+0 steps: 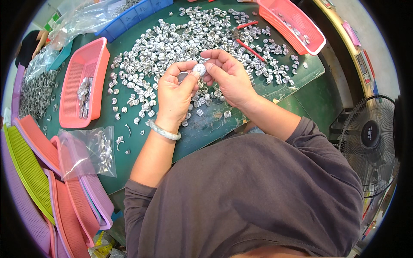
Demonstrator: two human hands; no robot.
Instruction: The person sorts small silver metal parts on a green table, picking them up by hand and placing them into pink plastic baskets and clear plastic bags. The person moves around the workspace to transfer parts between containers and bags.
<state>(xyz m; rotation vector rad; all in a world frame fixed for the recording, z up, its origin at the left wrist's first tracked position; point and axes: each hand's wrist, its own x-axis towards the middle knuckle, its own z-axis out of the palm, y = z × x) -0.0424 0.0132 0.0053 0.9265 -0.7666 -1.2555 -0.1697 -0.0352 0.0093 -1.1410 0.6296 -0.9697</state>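
My left hand (173, 95), with a pale bangle (164, 131) at its wrist, pinches a small round silver metal piece (199, 69) between thumb and fingers. A thin ring-shaped edge (183, 76) shows in the same grip; whether it belongs to that piece I cannot tell. From the other side my right hand (232, 81) closes its thumb and forefinger at the piece's right edge. Both hands hover over a wide heap of small ribbed silver metal parts (159, 51) on the green table (211, 122). Red-handled pliers (249, 48) lie among the parts, beyond my right hand.
Pink baskets with some metal pieces stand at left (69, 107) and far right (316, 41). A blue crate (133, 19) is at the back. Stacked coloured baskets (30, 172) and a clear bag (86, 150) sit at lower left; a fan (370, 133) stands right. Another person (30, 47) is partly visible.
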